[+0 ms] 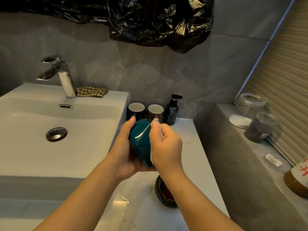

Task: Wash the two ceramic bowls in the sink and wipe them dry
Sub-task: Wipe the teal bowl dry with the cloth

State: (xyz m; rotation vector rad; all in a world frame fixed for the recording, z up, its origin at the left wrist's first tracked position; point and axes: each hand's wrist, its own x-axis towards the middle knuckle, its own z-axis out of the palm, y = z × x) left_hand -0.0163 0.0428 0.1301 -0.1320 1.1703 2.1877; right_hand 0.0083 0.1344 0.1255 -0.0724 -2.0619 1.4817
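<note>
Bathroom worktop [191,147] by sink [83,147]. Centre: teal bowl [140,142] cradled in left hand [123,152], cloth [155,121] pinched against it by right hand [166,147]. Likely slick, fragile; best cupped underneath. Dark bowl [162,194] at six o'clock.

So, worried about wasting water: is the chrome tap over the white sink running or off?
Off. No stream of water falls from the chrome tap spout into the white sink.

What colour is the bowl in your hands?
The bowl is shiny teal green, best seen in the head view.
</note>
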